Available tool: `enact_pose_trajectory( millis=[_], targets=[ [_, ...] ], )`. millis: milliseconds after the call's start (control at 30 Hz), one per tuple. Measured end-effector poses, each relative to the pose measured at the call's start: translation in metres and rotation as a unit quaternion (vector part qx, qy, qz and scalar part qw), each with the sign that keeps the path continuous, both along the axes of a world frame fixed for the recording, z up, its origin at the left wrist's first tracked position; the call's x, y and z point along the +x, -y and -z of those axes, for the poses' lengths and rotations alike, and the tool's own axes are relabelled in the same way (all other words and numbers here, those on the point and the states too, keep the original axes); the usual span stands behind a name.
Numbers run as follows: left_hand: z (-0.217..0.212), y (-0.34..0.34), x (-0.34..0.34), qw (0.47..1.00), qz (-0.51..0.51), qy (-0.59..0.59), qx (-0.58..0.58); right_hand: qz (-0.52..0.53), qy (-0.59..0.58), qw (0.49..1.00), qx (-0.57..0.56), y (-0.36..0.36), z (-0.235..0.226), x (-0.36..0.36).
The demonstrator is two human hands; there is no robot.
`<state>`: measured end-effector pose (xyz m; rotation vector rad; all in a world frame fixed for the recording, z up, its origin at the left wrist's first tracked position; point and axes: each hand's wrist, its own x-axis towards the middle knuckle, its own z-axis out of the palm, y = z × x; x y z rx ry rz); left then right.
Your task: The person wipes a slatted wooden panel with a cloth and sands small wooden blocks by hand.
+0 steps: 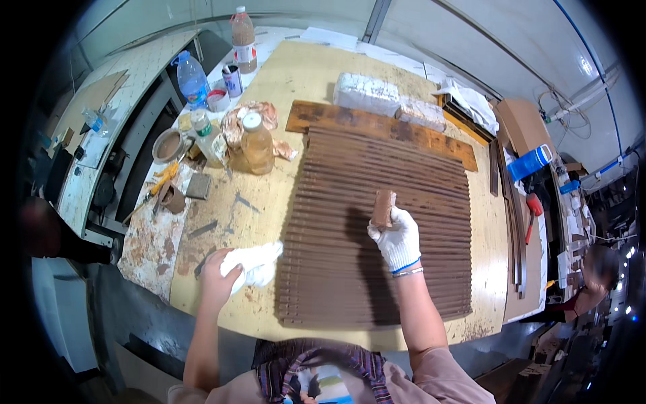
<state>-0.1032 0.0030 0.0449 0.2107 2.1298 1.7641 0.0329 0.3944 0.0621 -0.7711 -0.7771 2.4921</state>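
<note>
- Brown wooden strips (377,236) lie side by side in one flat bed on the worktable (289,81), right under the right hand (397,239).
- Right hand wears a white glove, fingers curled tight round a small brown block (384,207); block sits upright, lower end on the strips.
- Left hand (217,277) is bare, closed down on a crumpled white cloth (254,262), pressed to the table just left of the strips, touching their edge or nearly so, cannot tell.
- Ahead of left hand: amber liquid bottle (258,145), a smaller capped bottle (207,138) beside it, scraper and bits further left.
- Beyond right hand: a stained wood plank (377,131) along the far edge of the strips, two whitish wrapped blocks (387,99) behind that.
- Risk, judged: strips look loose, nothing clamps them, so a hard push with the block could slide or fan them apart.
- Risk, judged: cloth hand is off the strips, so little holds the near edge down.
- Risk, judged: amber bottle stands near the strips; a wide elbow could tip it.
</note>
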Motion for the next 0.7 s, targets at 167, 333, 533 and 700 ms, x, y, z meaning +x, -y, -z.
enact_pose_trajectory(
  millis=[167,333,533,700],
  targets=[
    [0.004,-0.017,-0.01,0.984,-0.04,-0.143,-0.099,-0.034,0.06,0.979,0.19,-0.014,-0.007,-0.063],
    [0.07,-0.064,-0.002,0.901,0.076,-0.307,-0.298,0.077,0.225,0.708,0.665,-0.026,0.01,-0.15],
    [0.068,-0.074,-0.005,0.848,0.146,-0.414,-0.298,0.044,0.235,0.556,0.796,-0.012,0.022,-0.239],
    [0.068,-0.076,-0.008,0.851,0.154,-0.417,-0.279,-0.037,0.262,0.54,0.799,-0.006,0.03,-0.293]
  ],
)
